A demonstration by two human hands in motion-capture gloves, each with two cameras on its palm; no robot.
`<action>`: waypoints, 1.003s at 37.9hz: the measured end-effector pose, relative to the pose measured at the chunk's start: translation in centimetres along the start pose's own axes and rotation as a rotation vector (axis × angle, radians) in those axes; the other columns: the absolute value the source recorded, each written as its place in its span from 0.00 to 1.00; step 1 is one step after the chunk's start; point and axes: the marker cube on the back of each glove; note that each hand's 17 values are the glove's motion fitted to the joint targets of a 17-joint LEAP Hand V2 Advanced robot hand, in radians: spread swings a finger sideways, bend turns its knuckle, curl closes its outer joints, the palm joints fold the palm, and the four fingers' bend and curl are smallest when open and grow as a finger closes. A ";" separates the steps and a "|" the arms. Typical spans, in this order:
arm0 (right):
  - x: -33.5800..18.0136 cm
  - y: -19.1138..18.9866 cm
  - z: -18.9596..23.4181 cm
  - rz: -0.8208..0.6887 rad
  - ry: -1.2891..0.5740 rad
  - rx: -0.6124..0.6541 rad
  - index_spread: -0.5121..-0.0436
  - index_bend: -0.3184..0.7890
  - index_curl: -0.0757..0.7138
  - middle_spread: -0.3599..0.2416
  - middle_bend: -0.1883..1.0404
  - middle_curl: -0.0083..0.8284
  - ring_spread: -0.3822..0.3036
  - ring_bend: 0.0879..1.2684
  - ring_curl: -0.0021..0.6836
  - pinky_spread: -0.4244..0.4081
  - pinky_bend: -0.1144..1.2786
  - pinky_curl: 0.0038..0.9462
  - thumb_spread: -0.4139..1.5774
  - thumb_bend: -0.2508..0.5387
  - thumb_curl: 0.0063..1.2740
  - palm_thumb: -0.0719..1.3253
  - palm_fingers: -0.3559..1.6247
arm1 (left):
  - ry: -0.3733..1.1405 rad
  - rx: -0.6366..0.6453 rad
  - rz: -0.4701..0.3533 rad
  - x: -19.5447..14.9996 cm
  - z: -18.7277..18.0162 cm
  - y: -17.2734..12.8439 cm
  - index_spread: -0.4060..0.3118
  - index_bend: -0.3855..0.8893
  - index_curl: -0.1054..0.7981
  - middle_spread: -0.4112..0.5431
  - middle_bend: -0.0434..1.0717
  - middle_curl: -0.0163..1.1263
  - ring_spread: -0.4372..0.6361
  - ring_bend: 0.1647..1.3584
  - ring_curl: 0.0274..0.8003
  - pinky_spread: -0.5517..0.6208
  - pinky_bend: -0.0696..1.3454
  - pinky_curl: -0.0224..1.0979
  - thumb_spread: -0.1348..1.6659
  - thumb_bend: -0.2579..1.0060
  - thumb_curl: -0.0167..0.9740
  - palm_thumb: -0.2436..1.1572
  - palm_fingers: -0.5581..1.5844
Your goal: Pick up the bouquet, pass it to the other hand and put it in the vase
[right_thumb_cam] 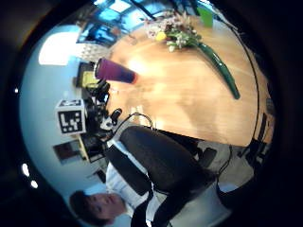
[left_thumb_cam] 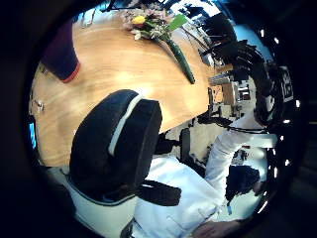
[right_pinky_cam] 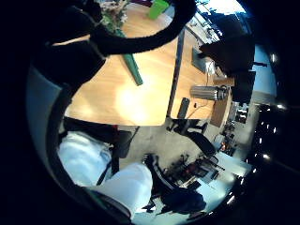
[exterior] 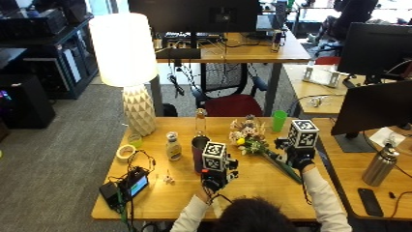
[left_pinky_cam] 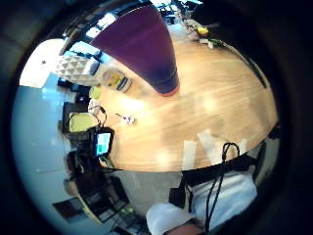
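Wooden table point(exterior: 257, 186) – bouquet point(exterior: 254, 144) lying flat, purple vase point(exterior: 199, 153) unlabelled

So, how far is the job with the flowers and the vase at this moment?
Nothing looks finished yet. The bouquet of mixed flowers with long green stems lies flat on the wooden table. The right hand is above the stem end; whether it grips the stems cannot be told. The left hand holds nothing beside the tall dark purple vase. Lifting, passing and placing in the vase all remain.

Glossy wooden table point(exterior: 270, 186), matt vase point(exterior: 199, 153)
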 end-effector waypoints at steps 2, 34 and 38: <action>0.5 -0.6 -0.7 0.033 0.003 -0.008 0.57 0.30 0.23 0.64 0.37 0.34 0.74 0.39 0.39 0.82 0.55 0.33 0.70 0.30 0.13 0.14 0.45 | -0.003 0.000 0.011 0.4 -0.1 0.0 0.50 0.42 0.36 0.64 0.19 0.18 0.62 0.37 0.28 0.77 0.35 0.26 0.71 0.20 0.17 0.27 0.36; 7.1 -5.0 15.2 0.439 -0.147 -0.456 0.79 0.37 0.22 0.55 0.44 0.50 0.39 0.52 0.57 0.53 0.59 0.38 0.74 0.36 0.26 0.47 0.53 | -0.009 -0.059 0.059 1.1 1.5 0.6 0.50 0.41 0.41 0.64 0.20 0.23 0.62 0.41 0.33 0.78 0.38 0.31 0.73 0.19 0.23 0.26 0.34; 7.2 -5.5 16.7 0.435 -0.100 -0.346 0.72 0.48 0.30 0.50 0.45 0.51 0.35 0.49 0.56 0.50 0.52 0.36 0.73 0.40 0.28 0.56 0.59 | -0.013 -0.077 0.060 1.6 2.0 0.3 0.50 0.41 0.42 0.64 0.20 0.24 0.62 0.41 0.33 0.78 0.38 0.31 0.73 0.19 0.23 0.26 0.34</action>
